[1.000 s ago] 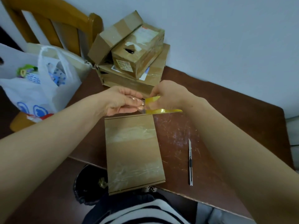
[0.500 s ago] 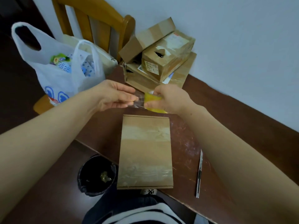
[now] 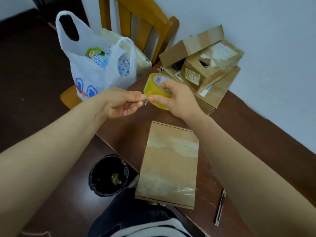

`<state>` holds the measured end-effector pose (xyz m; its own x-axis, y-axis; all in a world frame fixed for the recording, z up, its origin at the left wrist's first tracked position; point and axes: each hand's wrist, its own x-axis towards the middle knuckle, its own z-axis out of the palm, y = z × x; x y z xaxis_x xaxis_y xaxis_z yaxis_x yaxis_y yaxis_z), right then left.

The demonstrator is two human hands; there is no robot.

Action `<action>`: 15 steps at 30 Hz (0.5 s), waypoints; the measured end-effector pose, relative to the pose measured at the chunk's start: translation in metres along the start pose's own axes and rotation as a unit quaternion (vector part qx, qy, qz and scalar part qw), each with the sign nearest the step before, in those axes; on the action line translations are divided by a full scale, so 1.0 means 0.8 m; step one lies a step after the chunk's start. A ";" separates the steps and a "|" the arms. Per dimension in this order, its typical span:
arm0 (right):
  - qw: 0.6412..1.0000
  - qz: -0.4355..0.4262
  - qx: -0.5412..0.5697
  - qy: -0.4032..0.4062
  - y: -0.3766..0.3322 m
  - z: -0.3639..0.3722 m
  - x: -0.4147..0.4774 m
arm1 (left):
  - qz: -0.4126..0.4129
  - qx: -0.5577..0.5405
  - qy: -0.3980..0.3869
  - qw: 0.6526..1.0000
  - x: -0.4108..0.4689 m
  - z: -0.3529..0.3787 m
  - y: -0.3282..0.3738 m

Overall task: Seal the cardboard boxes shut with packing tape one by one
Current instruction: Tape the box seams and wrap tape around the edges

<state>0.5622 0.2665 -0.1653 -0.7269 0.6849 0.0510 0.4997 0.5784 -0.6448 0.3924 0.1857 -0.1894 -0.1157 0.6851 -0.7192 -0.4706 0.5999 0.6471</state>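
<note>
Tape roll [image 3: 153,88] is half hidden in the gripping right hand [image 3: 179,101], its faint end pinched by the left hand [image 3: 119,105].

The fingers of the right hand [image 3: 177,100] cover part of the yellow tape roll [image 3: 153,89], and the print on its core is too small to read. The clear tape end [image 3: 145,102], pinched at the fingertips of the left hand [image 3: 119,103], barely shows. In the black bin [image 3: 102,193], a crumpled yellowish wad [image 3: 116,179] may be used tape. The white plastic bag [image 3: 92,72] hides most of the seat of the wooden chair [image 3: 125,19], whose back the top edge cuts off.
</note>
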 end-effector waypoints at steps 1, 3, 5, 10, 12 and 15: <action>1.000 0.004 0.026 -0.003 -0.001 0.005 0.004 | 0.006 -0.011 0.003 1.000 -0.001 -0.005 -0.001; 0.998 0.021 0.065 -0.016 -0.001 0.018 0.012 | 0.015 -0.032 0.018 0.999 -0.001 -0.017 -0.003; 0.991 0.054 0.119 -0.027 0.003 0.033 0.018 | 0.018 -0.025 0.062 0.998 0.002 -0.036 -0.009; 0.997 0.069 0.034 -0.025 0.035 0.068 0.042 | -0.016 0.026 0.213 0.977 0.016 -0.077 -0.050; 0.992 0.086 -0.072 -0.056 0.047 0.086 0.056 | -0.034 0.044 0.201 0.978 0.025 -0.075 -0.070; 0.977 0.102 -0.150 -0.109 0.058 0.118 0.070 | -0.044 0.052 0.183 0.981 0.041 -0.058 -0.090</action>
<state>0.5005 0.2900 -0.2646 -0.6650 0.7074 -0.2395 0.7360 0.5665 -0.3706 0.3819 0.1455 -0.2711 -0.3947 0.4458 -0.8034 -0.4023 0.7022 0.5874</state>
